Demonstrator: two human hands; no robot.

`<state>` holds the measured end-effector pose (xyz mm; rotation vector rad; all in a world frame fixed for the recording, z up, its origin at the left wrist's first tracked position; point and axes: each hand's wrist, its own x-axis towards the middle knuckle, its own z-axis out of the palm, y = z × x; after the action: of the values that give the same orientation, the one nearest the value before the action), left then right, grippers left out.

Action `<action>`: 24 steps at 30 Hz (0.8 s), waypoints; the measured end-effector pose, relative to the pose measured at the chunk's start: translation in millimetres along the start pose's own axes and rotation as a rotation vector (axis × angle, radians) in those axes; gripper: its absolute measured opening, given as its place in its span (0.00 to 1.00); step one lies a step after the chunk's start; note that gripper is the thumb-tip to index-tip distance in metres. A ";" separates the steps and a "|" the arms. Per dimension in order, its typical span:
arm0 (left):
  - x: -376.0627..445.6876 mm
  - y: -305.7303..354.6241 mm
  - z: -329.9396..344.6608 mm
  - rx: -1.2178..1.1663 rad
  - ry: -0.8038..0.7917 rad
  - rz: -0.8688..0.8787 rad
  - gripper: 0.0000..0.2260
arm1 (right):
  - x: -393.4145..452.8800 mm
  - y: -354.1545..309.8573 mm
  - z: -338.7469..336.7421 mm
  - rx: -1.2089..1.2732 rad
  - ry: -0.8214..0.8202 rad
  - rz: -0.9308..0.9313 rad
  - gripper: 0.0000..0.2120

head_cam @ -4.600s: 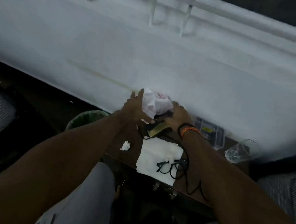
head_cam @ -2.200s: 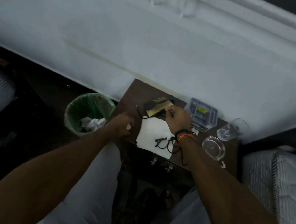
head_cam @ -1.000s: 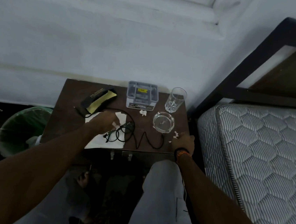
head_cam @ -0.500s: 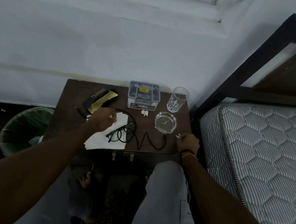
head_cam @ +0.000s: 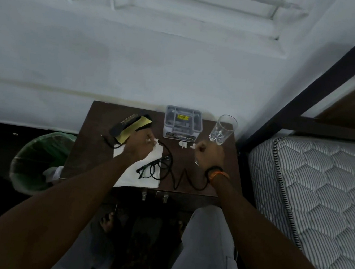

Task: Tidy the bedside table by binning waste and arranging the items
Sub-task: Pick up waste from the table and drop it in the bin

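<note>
On the dark brown bedside table (head_cam: 87, 146), my left hand (head_cam: 141, 147) hovers over the white napkin (head_cam: 133, 177), pinching a small white paper scrap (head_cam: 154, 140). My right hand (head_cam: 208, 154) is closed on another white scrap (head_cam: 192, 146) and covers the glass ashtray. A third crumpled scrap (head_cam: 182, 144) lies on the table between my hands, just in front of the grey organiser box (head_cam: 182, 124). Black spectacles (head_cam: 153, 171) rest on the napkin's right side. The green-lined bin (head_cam: 38, 161) stands on the floor to the table's left, with white waste inside.
A black-and-yellow case (head_cam: 129, 127) lies at the table's back left. A drinking glass (head_cam: 222, 130) stands at the back right. A black cable (head_cam: 180, 178) snakes across the front. The bed's mattress (head_cam: 319, 193) borders the right side and a white wall stands behind.
My right hand has moved from the table's front right edge forward over the ashtray, close to the scrap by the organiser. My left hand has shifted slightly forward, still holding its scrap.
</note>
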<state>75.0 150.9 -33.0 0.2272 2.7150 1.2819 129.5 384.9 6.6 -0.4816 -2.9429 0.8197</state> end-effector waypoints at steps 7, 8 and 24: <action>-3.1 -11.4 -22.8 -0.134 0.101 -0.092 0.08 | 23.9 -25.8 40.8 -0.313 -0.201 -0.116 0.14; -2.3 -15.5 -28.0 -0.141 0.096 -0.104 0.10 | 25.3 -27.3 45.8 -0.329 -0.198 -0.101 0.15; -26.7 -58.9 -77.5 0.015 0.141 -0.080 0.03 | 22.2 -45.7 69.3 -0.441 -0.174 -0.048 0.12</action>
<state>82.3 50.4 -28.4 0.0294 2.8191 1.3023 86.6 320.4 -30.3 -0.3693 -3.2861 0.2074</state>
